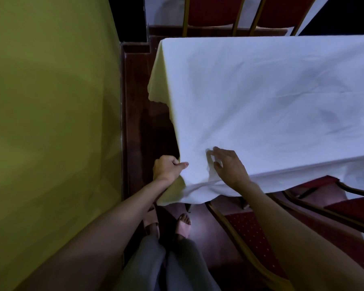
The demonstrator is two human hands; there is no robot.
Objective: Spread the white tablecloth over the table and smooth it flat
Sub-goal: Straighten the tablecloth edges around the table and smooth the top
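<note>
The white tablecloth [261, 97] covers the table top and hangs over its left end and its near edge. It shows shallow creases across the top and a bunched fold at the near left corner. My left hand [167, 168] grips the cloth's hanging edge at that corner, thumb on top and fingers curled under. My right hand [227, 164] rests on the cloth just inside the corner, fingers bent and pinching a small raised fold. The table itself is hidden under the cloth.
A yellow-green wall [51, 122] stands close on the left, with a narrow strip of dark floor [135, 112] between it and the table. Red padded chairs with gold frames stand at the far side [214, 11] and near right [256, 238]. My feet [183, 223] are below the corner.
</note>
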